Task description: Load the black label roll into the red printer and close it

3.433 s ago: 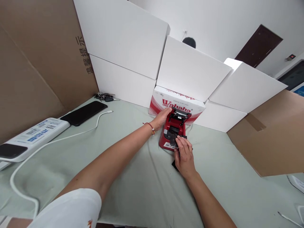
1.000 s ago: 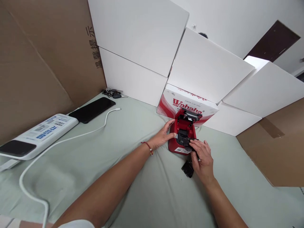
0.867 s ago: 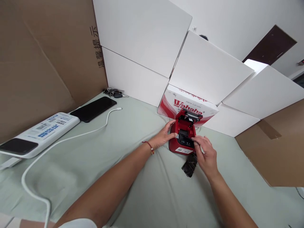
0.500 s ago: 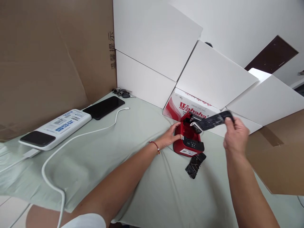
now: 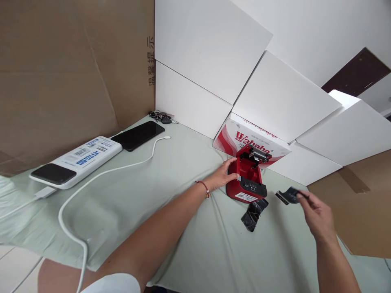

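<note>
A small red label printer (image 5: 244, 183) stands on the cloth with its lid up and its inside showing. My left hand (image 5: 226, 174) grips its left side, thumb at the front rim and fingers behind. To the right of the printer, my right hand (image 5: 316, 213) pinches one end of a black strip (image 5: 288, 195) and holds it above the cloth; the strip's free end points left, towards the printer. Another crumpled black strip (image 5: 252, 216) lies against the printer's front, on the cloth.
Behind the printer is a red and white carton (image 5: 253, 138) against white boxes (image 5: 287, 93). To the left lie a white power bank (image 5: 81, 160), a black phone (image 5: 140, 135), keys (image 5: 161, 116) and a white cable (image 5: 106, 173). Brown cardboard (image 5: 360, 207) stands at the right.
My right hand has drawn the black strip out from over the open printer, moving right and down. My left hand stays on the printer. The view has shifted slightly.
</note>
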A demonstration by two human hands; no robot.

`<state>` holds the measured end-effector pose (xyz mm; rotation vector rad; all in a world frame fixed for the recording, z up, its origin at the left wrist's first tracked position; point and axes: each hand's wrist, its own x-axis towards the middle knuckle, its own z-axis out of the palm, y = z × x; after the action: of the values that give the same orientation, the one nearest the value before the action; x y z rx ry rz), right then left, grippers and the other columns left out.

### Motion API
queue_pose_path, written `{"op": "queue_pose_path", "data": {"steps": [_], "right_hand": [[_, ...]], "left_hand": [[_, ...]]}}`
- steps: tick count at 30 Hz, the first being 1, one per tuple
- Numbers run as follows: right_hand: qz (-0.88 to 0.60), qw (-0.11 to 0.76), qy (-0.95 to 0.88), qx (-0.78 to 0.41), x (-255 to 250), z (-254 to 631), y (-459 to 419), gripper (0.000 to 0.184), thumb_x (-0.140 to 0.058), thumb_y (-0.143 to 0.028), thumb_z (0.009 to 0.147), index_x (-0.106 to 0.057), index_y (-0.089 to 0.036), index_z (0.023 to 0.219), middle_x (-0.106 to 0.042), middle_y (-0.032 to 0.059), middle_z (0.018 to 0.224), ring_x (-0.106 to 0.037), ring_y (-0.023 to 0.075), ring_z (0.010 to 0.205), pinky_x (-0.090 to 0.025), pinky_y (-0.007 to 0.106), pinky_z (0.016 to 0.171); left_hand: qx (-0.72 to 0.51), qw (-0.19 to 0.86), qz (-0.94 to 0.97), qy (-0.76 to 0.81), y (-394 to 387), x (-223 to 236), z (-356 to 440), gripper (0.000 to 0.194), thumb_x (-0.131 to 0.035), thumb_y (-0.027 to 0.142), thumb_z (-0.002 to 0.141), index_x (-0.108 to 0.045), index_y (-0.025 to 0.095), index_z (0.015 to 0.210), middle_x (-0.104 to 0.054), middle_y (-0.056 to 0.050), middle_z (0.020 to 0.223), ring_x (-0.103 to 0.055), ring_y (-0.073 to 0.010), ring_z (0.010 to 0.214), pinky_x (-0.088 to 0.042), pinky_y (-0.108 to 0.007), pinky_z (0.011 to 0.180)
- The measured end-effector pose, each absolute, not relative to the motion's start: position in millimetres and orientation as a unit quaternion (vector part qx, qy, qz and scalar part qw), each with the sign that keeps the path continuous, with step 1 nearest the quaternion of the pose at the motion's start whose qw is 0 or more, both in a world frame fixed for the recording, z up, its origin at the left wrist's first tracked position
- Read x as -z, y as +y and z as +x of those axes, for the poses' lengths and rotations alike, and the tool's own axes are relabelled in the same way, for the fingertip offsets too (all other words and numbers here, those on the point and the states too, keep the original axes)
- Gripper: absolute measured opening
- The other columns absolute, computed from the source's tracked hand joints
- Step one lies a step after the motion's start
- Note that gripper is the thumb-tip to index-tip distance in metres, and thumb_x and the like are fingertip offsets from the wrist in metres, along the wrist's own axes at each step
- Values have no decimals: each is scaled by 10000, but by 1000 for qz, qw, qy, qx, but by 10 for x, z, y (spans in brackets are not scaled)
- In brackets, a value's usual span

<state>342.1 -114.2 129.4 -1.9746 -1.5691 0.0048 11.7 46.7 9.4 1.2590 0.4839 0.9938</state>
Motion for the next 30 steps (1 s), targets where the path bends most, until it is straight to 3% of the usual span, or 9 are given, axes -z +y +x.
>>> {"op": "queue_pose_path", "data": {"steps": [3, 5, 7, 10, 14, 22, 25, 30], "right_hand": [[-684, 131, -685, -214, -1263, 3213, -1397, 473, -660, -652, 950, -827, -243, 1120, -826, 101, 1135, -755, 316, 1137, -613, 396, 994], [-635, 87, -711, -289, -1192, 3015, -1491, 450, -576, -612, 1024, -816, -262, 1175, -810, 106, 1224, -737, 314, 1205, -594, 427, 1054], [-620, 122, -729, -262, -1039, 2812, -1493, 435, -521, -570, 1065, -783, -275, 1248, -765, 112, 1340, -708, 306, 1258, -564, 461, 1106], [-622, 175, -753, -127, -719, 2613, -1338, 416, -551, -526, 1054, -730, -260, 1318, -672, 137, 1481, -636, 326, 1335, -504, 534, 1162], [-672, 188, -716, -8, -440, 2609, -1051, 407, -454, -441, 1061, -712, -205, 1268, -721, 171, 1316, -639, 342, 1209, -528, 563, 1072], [-736, 105, -667, -44, -468, 2740, -825, 379, -488, -296, 982, -716, -172, 1258, -748, 182, 1223, -643, 349, 1134, -519, 500, 991], [-733, 73, -668, -103, -674, 2761, -843, 350, -550, -315, 945, -751, -197, 1206, -789, 145, 1155, -704, 325, 1062, -554, 452, 949], [-638, 47, -666, -384, -1530, 2718, -1043, 405, -722, -555, 917, -801, -250, 1171, -811, 82, 1171, -751, 290, 1041, -609, 369, 909]], "left_hand": [[-437, 672, 558, 213, 470, -103, 107, 831, -780, 343, 835, -435, 263, 1586, -450, -129, 1690, -407, -331, 1579, -298, -513, 1333], [-441, 671, 558, 213, 481, -97, 107, 825, -790, 351, 827, -449, 270, 1574, -431, -119, 1705, -400, -330, 1585, -275, -509, 1344], [-443, 669, 557, 212, 493, -86, 112, 824, -802, 360, 819, -461, 268, 1564, -422, -116, 1711, -375, -333, 1603, -232, -514, 1360], [-445, 671, 556, 206, 499, -70, 121, 821, -799, 364, 823, -461, 248, 1562, -450, -133, 1691, -366, -337, 1610, -206, -522, 1367], [-449, 678, 546, 201, 492, -62, 116, 808, -808, 375, 828, -480, 248, 1555, -466, -133, 1685, -365, -339, 1616, -184, -526, 1375], [-439, 681, 547, 210, 484, -116, 99, 780, -806, 345, 823, -487, 261, 1530, -485, -123, 1668, -403, -327, 1587, -222, -535, 1359], [-433, 690, 540, 212, 454, -159, 86, 799, -796, 341, 822, -466, 241, 1543, -489, -139, 1655, -454, -328, 1538, -306, -521, 1322], [-431, 693, 537, 213, 438, -184, 81, 798, -803, 330, 818, -475, 252, 1541, -553, -136, 1595, -525, -329, 1461, -369, -533, 1276]]}}
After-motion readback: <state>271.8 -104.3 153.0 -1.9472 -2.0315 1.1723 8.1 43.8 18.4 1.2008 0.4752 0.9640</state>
